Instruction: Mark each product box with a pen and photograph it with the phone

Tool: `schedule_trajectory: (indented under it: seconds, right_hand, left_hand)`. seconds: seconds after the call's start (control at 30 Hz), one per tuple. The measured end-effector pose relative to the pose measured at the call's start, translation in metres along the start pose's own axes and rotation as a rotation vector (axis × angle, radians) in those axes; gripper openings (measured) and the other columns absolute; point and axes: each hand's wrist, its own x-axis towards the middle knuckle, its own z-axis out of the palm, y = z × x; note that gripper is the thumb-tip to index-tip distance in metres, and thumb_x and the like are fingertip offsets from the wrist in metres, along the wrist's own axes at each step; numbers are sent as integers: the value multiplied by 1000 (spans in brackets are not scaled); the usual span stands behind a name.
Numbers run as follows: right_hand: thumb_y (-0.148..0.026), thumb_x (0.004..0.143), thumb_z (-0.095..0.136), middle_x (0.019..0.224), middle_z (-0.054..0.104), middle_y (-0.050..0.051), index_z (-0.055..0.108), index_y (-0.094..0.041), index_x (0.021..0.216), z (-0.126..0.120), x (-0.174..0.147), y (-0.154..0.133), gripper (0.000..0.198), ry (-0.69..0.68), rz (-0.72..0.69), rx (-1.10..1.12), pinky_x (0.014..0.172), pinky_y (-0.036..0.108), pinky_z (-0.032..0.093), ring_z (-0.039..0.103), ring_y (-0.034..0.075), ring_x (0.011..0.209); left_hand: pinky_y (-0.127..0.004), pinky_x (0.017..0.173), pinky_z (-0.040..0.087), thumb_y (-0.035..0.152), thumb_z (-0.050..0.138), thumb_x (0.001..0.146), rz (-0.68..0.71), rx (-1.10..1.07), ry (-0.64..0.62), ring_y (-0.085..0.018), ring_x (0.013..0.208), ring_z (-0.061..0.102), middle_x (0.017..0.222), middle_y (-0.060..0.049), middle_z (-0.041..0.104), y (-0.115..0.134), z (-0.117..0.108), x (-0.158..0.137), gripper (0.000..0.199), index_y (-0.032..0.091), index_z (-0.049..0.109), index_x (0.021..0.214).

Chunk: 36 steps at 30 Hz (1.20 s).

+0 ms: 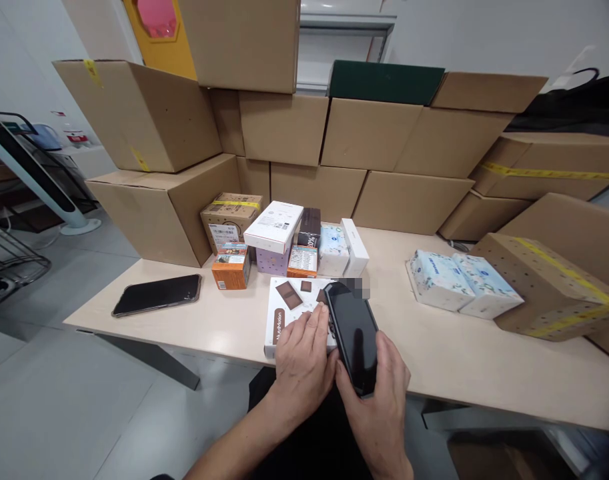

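My right hand [379, 407] holds a black handheld device with a dark screen [353, 337], thumb on its near left side and fingers along its right edge. The device is tilted over the right part of a white box printed with chocolate pieces and "NutriMotion" [271, 333]. My left hand [304, 357] lies on that box, its fingers stretched out and close together. Its fingertips reach the device's left edge; whether they touch it I cannot tell. The box lies at the table's front edge, its right side hidden by the hand and device.
Behind stand orange boxes [230, 272], a white box [274, 225] on a purple one, and a tissue pack [333, 247]. A phone [157, 295] lies left. Two tissue packs [439, 277] and a spotted carton [544, 287] stand right. Large cartons [284, 130] wall the back.
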Motion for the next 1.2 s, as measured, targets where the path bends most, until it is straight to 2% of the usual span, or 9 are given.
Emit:
schedule_trajectory:
  seconds: [0.27, 0.43, 0.6, 0.8, 1.0, 1.07, 1.2]
  right_hand:
    - [-47, 88, 64, 138, 48, 20, 31, -20, 152, 0, -1, 0, 77, 9, 32, 14, 99, 56, 44, 46, 35, 127]
    - [-50, 86, 64, 139, 50, 18, 33, -21, 152, -5, 0, 6, 78, 9, 134, 50, 100, 53, 44, 48, 34, 127]
    - [-57, 83, 62, 140, 51, 22, 35, -15, 151, -18, 10, 36, 84, 89, 253, -54, 102, 58, 40, 48, 38, 127]
    - [-65, 86, 49, 126, 58, 28, 42, -4, 145, -21, 7, 82, 85, 65, 174, -238, 95, 61, 42, 55, 40, 114]
    - [-61, 87, 47, 115, 60, 25, 49, -5, 139, -9, -2, 99, 77, 70, 157, -319, 91, 59, 42, 56, 38, 106]
    - [-60, 87, 48, 116, 59, 26, 50, -5, 139, -7, -2, 102, 76, 72, 161, -334, 91, 60, 42, 56, 39, 106]
    - [-63, 89, 45, 122, 57, 29, 53, -3, 136, -9, -1, 100, 77, 69, 148, -388, 92, 65, 40, 52, 44, 114]
  left_hand:
    - [-46, 104, 40, 26, 52, 90, 18, 9, 34, -29, 117, 61, 139, -14, 60, 0, -1, 2, 58, 8, 42, 144]
    - [-43, 99, 43, 34, 55, 92, 9, 28, 50, -29, 117, 61, 137, -16, 61, 1, -1, 3, 58, 6, 44, 141]
    - [-42, 95, 46, 37, 57, 93, 16, 31, 55, -29, 117, 62, 135, -18, 62, 2, -1, 2, 58, 5, 45, 140]
    - [-42, 91, 49, 35, 58, 93, 51, 36, 57, -29, 116, 63, 134, -15, 63, 0, 0, 3, 49, 12, 52, 136]
    - [-48, 100, 46, 26, 61, 91, 133, -41, 106, -30, 120, 60, 122, -9, 69, -8, -9, -5, 31, 20, 61, 122]
    - [-50, 104, 44, 22, 63, 90, 94, -89, 147, -31, 124, 55, 123, -9, 68, -17, -15, -11, 31, 21, 61, 121]
    - [-49, 104, 46, 26, 59, 92, -108, -140, 218, -30, 126, 50, 131, -15, 58, -48, -21, -19, 47, 18, 48, 137]
